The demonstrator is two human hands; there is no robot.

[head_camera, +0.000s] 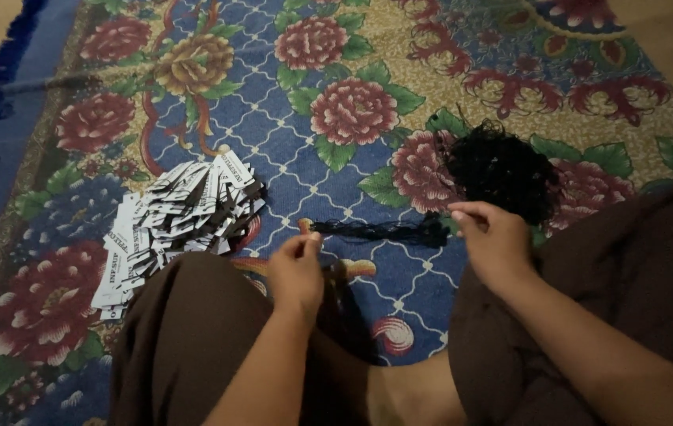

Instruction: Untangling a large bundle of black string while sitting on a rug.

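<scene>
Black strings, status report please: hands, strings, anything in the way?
Left hand and right hand pinch a black string bundle, stretched between. Loose black strings beyond. Paper tags left, apart.

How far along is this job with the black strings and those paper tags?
Hard to say what is done: the paper tags lie heaped, seemingly unstrung. In hand: left hand and right hand stretch a black string bundle. Left: the tangled black pile.
</scene>
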